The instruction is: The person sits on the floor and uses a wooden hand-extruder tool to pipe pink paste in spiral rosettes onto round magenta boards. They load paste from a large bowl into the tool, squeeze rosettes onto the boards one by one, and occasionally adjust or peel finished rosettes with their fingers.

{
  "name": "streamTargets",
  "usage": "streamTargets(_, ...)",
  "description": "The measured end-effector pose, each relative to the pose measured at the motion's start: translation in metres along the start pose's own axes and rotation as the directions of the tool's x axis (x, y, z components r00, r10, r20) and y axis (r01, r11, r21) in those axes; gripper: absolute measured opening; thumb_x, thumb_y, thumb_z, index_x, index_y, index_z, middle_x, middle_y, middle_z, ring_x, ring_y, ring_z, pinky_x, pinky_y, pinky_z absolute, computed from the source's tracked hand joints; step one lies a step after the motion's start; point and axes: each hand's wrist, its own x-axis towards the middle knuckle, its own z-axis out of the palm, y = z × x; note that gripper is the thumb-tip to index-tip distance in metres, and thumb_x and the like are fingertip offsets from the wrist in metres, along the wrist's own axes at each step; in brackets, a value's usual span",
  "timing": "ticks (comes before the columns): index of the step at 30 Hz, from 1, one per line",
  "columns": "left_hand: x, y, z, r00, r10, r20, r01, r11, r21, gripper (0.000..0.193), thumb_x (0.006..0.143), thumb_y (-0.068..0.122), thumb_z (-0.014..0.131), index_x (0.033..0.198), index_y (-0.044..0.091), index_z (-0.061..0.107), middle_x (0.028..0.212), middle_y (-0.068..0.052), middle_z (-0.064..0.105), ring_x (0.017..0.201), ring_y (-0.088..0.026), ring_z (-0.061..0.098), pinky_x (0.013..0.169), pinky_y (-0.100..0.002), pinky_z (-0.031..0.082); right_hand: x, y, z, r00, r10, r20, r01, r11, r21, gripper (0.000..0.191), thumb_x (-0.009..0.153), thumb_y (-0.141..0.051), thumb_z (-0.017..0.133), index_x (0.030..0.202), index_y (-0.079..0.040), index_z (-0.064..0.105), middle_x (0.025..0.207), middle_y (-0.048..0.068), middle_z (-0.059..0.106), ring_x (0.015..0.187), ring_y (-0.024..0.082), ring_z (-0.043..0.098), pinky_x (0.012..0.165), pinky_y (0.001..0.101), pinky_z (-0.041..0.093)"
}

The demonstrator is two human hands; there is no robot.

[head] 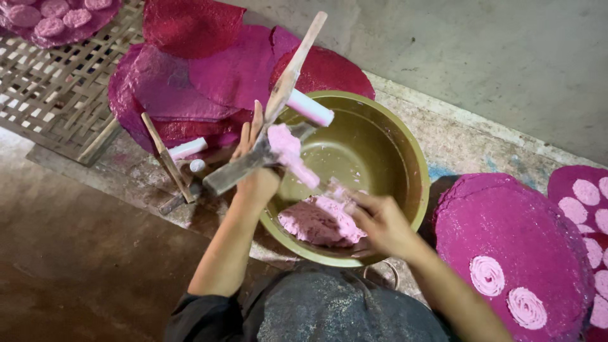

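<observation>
- Two bare hands work over a wide brass-coloured basin (380, 133) that sits on the stone floor (481, 57).
- Left hand (254, 166) grips a wooden press tool (278, 120), its fingers clamped round the crossing of the long wooden paddle and the dark metal-looking bar; two fingertips stick up beside the paddle.
- A white cylinder (310, 107) juts from the tool above the basin's rim.
- A strip of pink dough (290, 153) hangs from the tool, over the inside of the basin.
- Right hand (380, 223) reaches into the basin, fingers pinched together on the lower end of that pink strip, just above a lump of pink dough (316, 221) lying against the near wall of the basin.
- A second wooden tool (166, 158) with a white roller lies on the floor to the left, near the left hand but apart from it.
- Behind the basin, magenta round sheets (202, 69) overlap on a woven bamboo mat (50, 95).
- To the right, a magenta round tray (513, 247) carries two pale pink spirals (487, 275), well apart from the right hand.
- At the far right edge another magenta tray (579, 183) holds more pink rounds.
</observation>
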Motion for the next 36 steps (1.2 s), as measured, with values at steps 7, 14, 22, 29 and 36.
streamTargets(7, 0.010, 0.028, -0.002, 1.000, 0.021, -0.021, -0.019, 0.996, 0.089, 0.037, 0.091, 0.029, 0.069, 0.122, 0.012, 0.064, 0.154, -0.033, 0.040, 0.112, -0.044, 0.067, 0.073, -0.041, 0.062, 0.020, 0.024, 0.020, 0.991, 0.003, -0.130, -0.018, 0.994, -0.108, 0.033, 0.103, -0.020, 0.063, 0.132, -0.004, 0.069, 0.095, 0.030, 0.072, 0.075, 0.025, 0.065, 0.069, 0.0413, 0.054)
streamTargets(14, 0.004, -0.001, -0.007, 1.000, -0.001, 0.011, 0.002, 0.999, -0.051, 0.054, 0.099, 0.022, 0.064, 0.148, 0.001, 0.054, 0.156, -0.020, 0.054, 0.104, -0.025, 0.073, 0.082, -0.034, 0.064, 0.020, -0.003, -0.042, 0.933, 0.329, 0.149, -0.290, 0.928, -0.234, 0.043, 0.096, -0.032, 0.053, 0.135, -0.021, 0.069, 0.112, 0.008, 0.078, 0.054, 0.030, 0.064, 0.056, 0.0413, 0.060)
streamTargets(22, -0.021, 0.038, 0.001, 0.960, 0.179, 0.217, -0.100, 0.938, -0.331, 0.080, 0.086, 0.041, 0.076, 0.149, 0.003, 0.046, 0.127, -0.018, 0.065, 0.100, -0.028, 0.070, 0.078, -0.036, 0.060, 0.048, -0.053, -0.030, 0.935, 0.096, 0.341, 0.234, 0.556, -0.798, 0.026, 0.096, -0.020, 0.057, 0.118, -0.015, 0.070, 0.092, 0.009, 0.070, 0.081, 0.028, 0.070, 0.066, 0.0429, 0.057)
streamTargets(29, -0.011, 0.011, -0.025, 0.541, -0.206, 0.815, 0.602, 0.772, -0.205, 0.045, 0.085, 0.034, 0.073, 0.127, 0.016, 0.067, 0.154, -0.004, 0.057, 0.110, -0.019, 0.073, 0.087, -0.035, 0.062, 0.011, -0.134, -0.085, 0.955, 0.013, 0.295, 0.266, 0.399, -0.877, 0.035, 0.094, -0.012, 0.055, 0.127, -0.019, 0.064, 0.084, 0.003, 0.066, 0.059, 0.018, 0.069, 0.039, 0.0343, 0.054)
streamTargets(36, -0.016, 0.019, -0.024, 0.887, 0.093, 0.453, 0.308, 0.611, -0.729, 0.068, 0.084, 0.022, 0.076, 0.146, 0.010, 0.054, 0.133, -0.013, 0.065, 0.118, -0.026, 0.066, 0.102, -0.037, 0.051, 0.023, -0.100, -0.049, 0.903, -0.107, 0.417, 0.430, 0.253, -0.867, 0.030, 0.080, -0.013, 0.064, 0.109, -0.006, 0.065, 0.086, 0.009, 0.067, 0.072, 0.025, 0.072, 0.053, 0.0361, 0.058)
